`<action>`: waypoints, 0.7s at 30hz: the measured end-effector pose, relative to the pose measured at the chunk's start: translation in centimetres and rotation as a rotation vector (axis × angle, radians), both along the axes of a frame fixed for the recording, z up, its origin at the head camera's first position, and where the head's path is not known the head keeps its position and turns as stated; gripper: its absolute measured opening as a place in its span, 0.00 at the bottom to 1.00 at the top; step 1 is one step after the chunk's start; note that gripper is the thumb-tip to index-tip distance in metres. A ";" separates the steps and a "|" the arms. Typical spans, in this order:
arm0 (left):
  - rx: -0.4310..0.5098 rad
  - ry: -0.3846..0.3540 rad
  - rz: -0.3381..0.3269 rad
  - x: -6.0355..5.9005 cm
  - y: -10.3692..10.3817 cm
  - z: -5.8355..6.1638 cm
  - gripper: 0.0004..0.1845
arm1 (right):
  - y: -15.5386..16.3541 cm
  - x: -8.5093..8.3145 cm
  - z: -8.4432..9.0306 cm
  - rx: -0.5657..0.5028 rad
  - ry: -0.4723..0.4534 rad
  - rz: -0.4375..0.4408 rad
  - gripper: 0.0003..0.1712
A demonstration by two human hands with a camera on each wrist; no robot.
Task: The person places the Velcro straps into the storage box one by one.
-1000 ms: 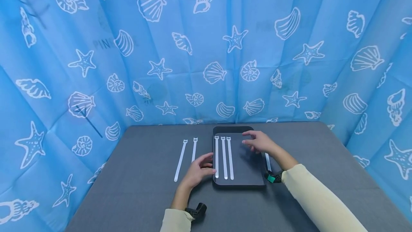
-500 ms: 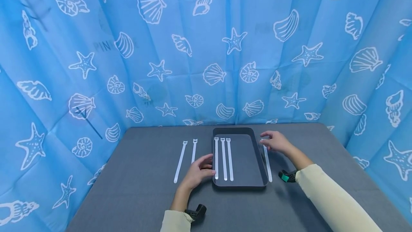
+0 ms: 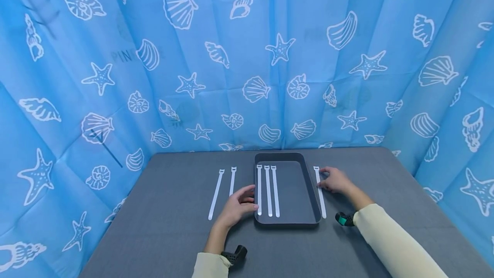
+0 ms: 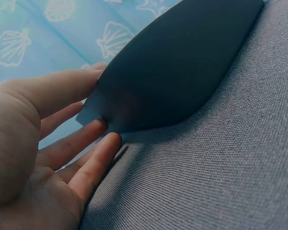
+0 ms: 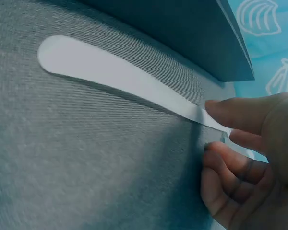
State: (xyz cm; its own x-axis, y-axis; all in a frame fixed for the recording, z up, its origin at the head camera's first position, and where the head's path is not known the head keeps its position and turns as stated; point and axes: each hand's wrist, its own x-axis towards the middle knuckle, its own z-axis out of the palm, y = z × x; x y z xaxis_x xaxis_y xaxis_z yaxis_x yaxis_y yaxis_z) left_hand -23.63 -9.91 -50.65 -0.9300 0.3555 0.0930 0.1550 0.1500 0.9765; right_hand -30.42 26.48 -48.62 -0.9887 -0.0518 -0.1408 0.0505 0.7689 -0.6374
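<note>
A dark tray (image 3: pixel 295 200) lies mid-table with three white straps (image 3: pixel 268 190) side by side in its left part. My left hand (image 3: pixel 250 199) holds the tray's left rim, the thumb on top and the fingers (image 4: pixel 93 158) against the tray's outer wall (image 4: pixel 182 72). Just right of the tray, a single white strap (image 3: pixel 320 196) lies flat on the table. My right hand (image 3: pixel 322 181) rests on its far half. In the right wrist view that strap (image 5: pixel 115 76) runs between the thumb (image 5: pixel 240 115) and the curled fingers, which pinch it.
Two more white straps (image 3: pixel 224 185) lie on the grey table (image 3: pixel 166 226) left of the tray. Blue curtains with a shell print (image 3: pixel 247 63) close in the table at the back and both sides. A small dark camera mount sits on each wrist.
My right hand has moved from above the tray to the right and down onto the strap beside it. The left hand and the tray have stayed put.
</note>
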 end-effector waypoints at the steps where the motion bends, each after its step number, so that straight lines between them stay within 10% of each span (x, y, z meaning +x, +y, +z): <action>1: 0.002 -0.001 -0.001 0.1 0.0 0.3 0.32 | -0.1 0.0 0.0 0.022 0.012 -0.001 0.32; 21: -0.020 -0.022 0.040 -0.9 -0.2 -1.9 0.33 | -0.2 1.1 0.4 0.111 0.060 -0.098 0.32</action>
State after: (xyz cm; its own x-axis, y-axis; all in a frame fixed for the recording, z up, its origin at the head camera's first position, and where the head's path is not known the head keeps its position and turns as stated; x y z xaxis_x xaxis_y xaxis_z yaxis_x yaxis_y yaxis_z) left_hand -24.57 -10.14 -52.52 -0.9452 0.3199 0.0659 0.1272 0.1747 0.9764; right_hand -29.28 26.25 -48.17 -0.9950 0.0581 -0.0811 0.0934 0.8283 -0.5525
